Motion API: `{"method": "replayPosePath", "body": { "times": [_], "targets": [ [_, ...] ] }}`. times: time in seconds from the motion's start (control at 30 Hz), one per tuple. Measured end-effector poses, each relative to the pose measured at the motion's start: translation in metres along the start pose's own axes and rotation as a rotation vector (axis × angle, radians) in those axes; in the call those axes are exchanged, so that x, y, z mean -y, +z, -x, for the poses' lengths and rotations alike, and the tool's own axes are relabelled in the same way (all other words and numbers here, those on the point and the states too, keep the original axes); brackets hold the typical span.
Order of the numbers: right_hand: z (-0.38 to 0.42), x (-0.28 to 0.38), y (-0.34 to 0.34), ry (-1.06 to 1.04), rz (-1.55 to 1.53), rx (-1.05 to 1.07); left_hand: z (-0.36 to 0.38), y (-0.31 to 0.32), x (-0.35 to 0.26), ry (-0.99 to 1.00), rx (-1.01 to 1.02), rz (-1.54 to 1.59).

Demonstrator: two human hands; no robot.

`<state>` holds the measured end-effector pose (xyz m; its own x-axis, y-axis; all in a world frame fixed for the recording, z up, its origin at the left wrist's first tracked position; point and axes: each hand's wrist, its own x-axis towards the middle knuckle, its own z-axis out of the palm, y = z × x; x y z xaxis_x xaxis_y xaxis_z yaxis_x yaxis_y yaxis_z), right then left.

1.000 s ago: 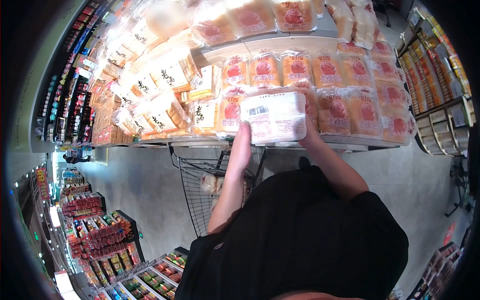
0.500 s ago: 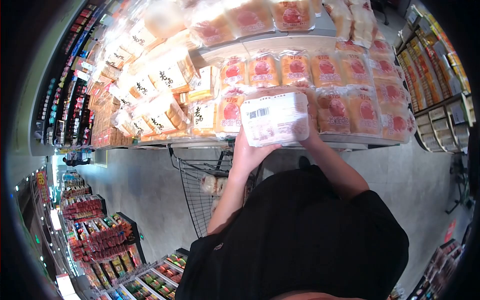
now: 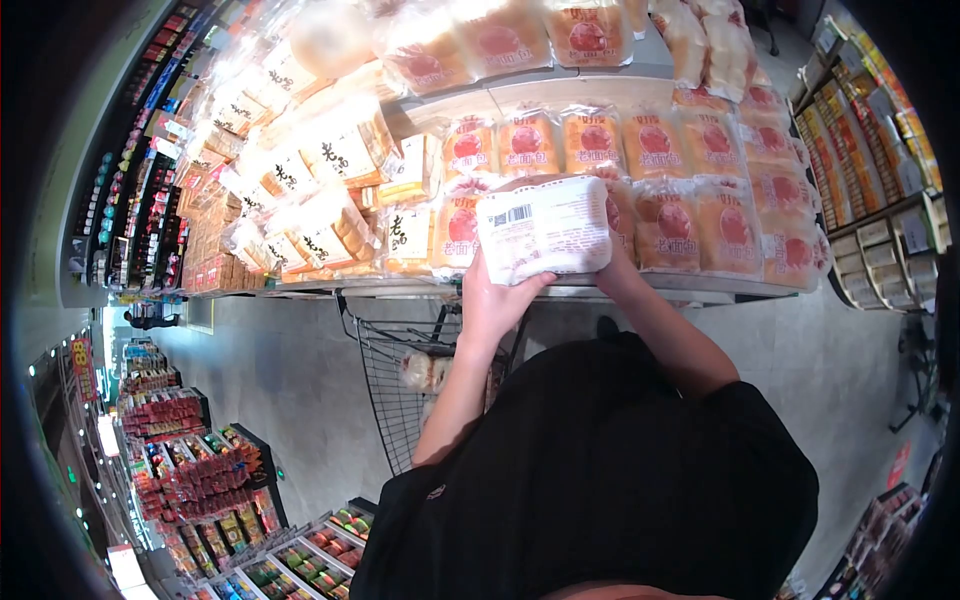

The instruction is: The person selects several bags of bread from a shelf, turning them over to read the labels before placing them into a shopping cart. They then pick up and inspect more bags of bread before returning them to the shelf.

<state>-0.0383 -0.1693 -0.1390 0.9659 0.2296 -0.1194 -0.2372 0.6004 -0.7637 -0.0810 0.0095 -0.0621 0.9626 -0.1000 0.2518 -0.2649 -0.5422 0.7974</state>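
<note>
A bread package (image 3: 545, 235) is held up in front of the display, its white back with a barcode and small print turned toward me. My left hand (image 3: 492, 303) grips its lower left side, the thumb lying along the bottom edge. On the right side, my right hand (image 3: 620, 274) closes on the package, its fingers mostly hidden behind it. Bagged bread loaves (image 3: 668, 225) with red round prints stand in rows just behind the package. To the left are packs of sliced bread (image 3: 408, 235) with black lettering.
A wire shopping cart (image 3: 385, 375) with a few bagged items (image 3: 425, 372) stands below the display's front edge (image 3: 700, 290). Stocked shelves (image 3: 870, 140) rise at the right, and snack racks (image 3: 195, 460) line the lower left. Grey floor (image 3: 290, 390) surrounds the cart.
The package has shifted slightly left and up and tilted a little, with both hands moving along. Its printed back still faces me.
</note>
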Motion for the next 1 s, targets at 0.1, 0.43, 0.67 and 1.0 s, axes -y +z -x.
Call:
{"method": "replayPosePath", "body": {
  "times": [0.1,0.43,0.67,1.0],
  "targets": [
    [-0.001,-0.001,-0.002,0.01,-0.001,-0.027,-0.001,0.0,-0.003,0.015,-0.006,-0.014],
    [-0.001,0.006,-0.003,0.015,-0.075,-0.059,-0.001,0.001,0.01,0.079,0.086,0.029],
    [-0.007,0.001,-0.017,-0.006,-0.204,0.041,0.004,0.003,0.009,0.017,0.002,0.249],
    [-0.003,0.028,-0.012,0.116,-0.457,0.046,0.012,0.0,0.011,-0.002,0.137,0.473]
  ]
}}
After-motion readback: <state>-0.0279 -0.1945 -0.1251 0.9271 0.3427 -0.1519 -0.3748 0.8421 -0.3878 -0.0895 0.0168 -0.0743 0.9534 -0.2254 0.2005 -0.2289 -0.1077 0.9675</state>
